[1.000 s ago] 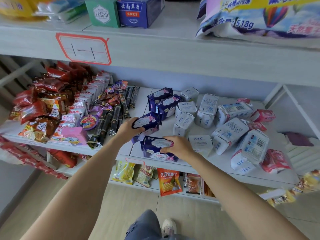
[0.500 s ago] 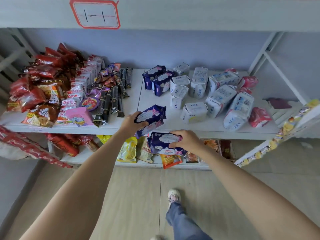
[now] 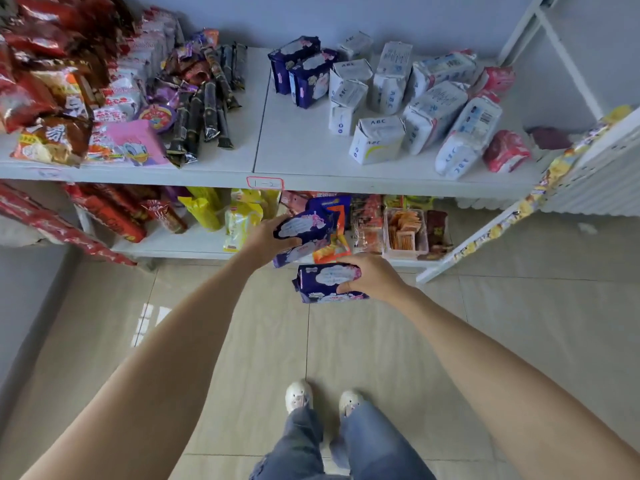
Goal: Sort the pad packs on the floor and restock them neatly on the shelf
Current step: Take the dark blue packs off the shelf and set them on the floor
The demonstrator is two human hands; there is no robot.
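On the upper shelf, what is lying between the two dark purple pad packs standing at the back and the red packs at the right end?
The head view shows white ABC pad packs filling that stretch, between the dark purple packs and the red packs; some stand, others are tipped over.

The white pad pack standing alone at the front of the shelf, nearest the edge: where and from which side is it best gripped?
Probably across its two broad faces, near the folded top. The white pad pack stands upright near the shelf edge with bare shelf in front and on its left. Another pack leans close on its right, so coming from above and the front looks easiest. Both hands already hold purple packs.
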